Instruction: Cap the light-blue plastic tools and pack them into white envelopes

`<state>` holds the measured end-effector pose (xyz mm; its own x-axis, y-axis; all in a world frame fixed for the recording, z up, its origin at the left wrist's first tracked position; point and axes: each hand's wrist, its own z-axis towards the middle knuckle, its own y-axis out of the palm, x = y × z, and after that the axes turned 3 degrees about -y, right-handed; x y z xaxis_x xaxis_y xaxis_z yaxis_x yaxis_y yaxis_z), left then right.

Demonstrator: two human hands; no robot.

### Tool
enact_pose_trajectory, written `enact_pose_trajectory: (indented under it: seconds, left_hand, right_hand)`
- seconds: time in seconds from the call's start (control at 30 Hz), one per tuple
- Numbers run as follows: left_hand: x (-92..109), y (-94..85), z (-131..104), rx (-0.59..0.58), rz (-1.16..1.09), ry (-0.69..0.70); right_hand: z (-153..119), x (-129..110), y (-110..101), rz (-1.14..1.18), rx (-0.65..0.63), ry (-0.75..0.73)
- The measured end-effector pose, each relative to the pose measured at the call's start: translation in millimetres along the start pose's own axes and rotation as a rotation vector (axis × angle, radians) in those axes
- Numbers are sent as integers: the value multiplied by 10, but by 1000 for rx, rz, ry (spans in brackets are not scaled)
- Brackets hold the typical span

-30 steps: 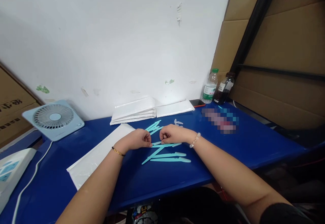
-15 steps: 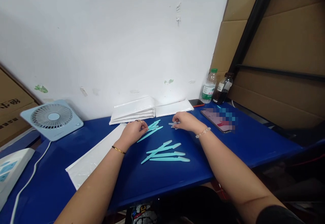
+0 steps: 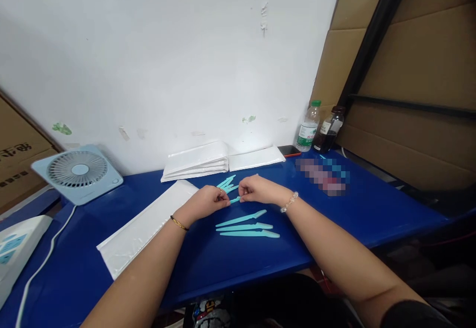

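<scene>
A teal eyebrow razor (image 3: 235, 200) spans the gap between my hands over the blue table. My left hand (image 3: 214, 199) is closed on one end of it. At the other end, the thumb and fingertips of my right hand (image 3: 250, 189) pinch the tip; whether a small clear cap is there too is hidden. Just nearer to me, three more teal eyebrow razors (image 3: 243, 228) lie side by side, pale ends to the right. Behind my fingers is a loose pile of similar razors (image 3: 227, 183), partly covered by my left hand.
A white padded mailer (image 3: 137, 233) lies left of my hands, with stacked mailers (image 3: 195, 162) by the wall. A blue fan (image 3: 78, 174) stands at left, its white cable running forward. Two bottles (image 3: 308, 129) and a phone (image 3: 289, 151) are at the back right.
One razor has left the near group and is now between my hands. My right hand has come left and nearer, meeting my left hand, which also shifted slightly right.
</scene>
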<state>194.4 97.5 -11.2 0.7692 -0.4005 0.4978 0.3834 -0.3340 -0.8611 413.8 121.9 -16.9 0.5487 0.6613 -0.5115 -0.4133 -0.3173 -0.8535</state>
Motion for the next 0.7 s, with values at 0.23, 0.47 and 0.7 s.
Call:
enact_pose_trajectory:
  seconds: [0.23, 0.47, 0.7]
  left_hand:
    - [-145, -60, 68, 212, 248, -72]
    - [20, -28, -9, 204, 140, -32]
    - [163, 87, -28, -59, 86, 69]
  right_hand:
    - [-96, 272, -201, -36, 141, 153]
    - [-207, 204, -299, 26, -174, 24]
    - [-112, 5, -144, 19, -316, -3]
